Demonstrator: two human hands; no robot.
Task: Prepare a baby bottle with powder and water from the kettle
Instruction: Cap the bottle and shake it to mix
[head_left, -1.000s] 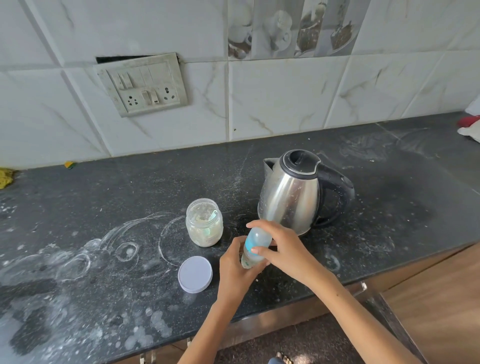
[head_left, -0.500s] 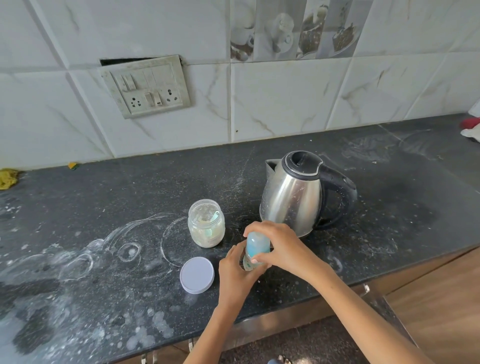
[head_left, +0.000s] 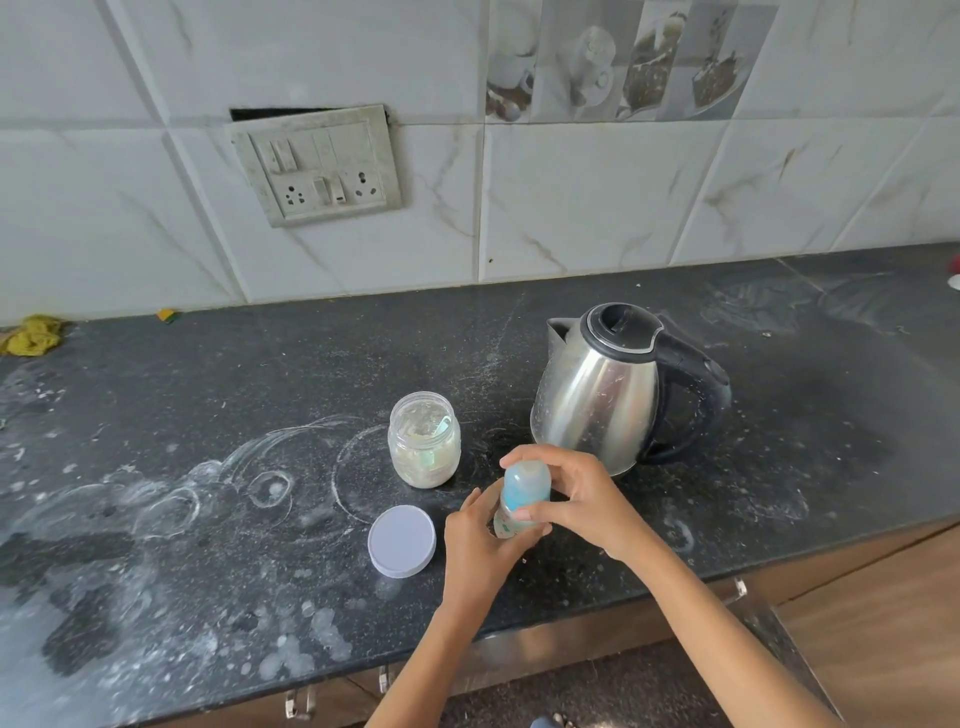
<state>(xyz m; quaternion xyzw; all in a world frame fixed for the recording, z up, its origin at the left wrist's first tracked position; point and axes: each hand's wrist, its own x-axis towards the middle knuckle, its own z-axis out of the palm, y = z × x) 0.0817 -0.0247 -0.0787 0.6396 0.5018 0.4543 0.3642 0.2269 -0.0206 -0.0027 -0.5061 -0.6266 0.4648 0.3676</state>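
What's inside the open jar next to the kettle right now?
The open jar holds pale powder caked on its walls and a greenish scoop leaning inside. How deep the powder sits is unclear through the coated glass. Its lid lies on the counter.

From where I watch, the countertop (head_left: 208, 405) lies open across its left half, dusty but bare; the jar (head_left: 424, 439) stands left of the bottle (head_left: 522, 496), its lid (head_left: 401, 540) flat just in front; the kettle (head_left: 602, 395) blocks the rear right, its handle turned rightward; both hands crowd the bottle, leaving a narrow gap to jar and kettle; right of the kettle I see open counter.
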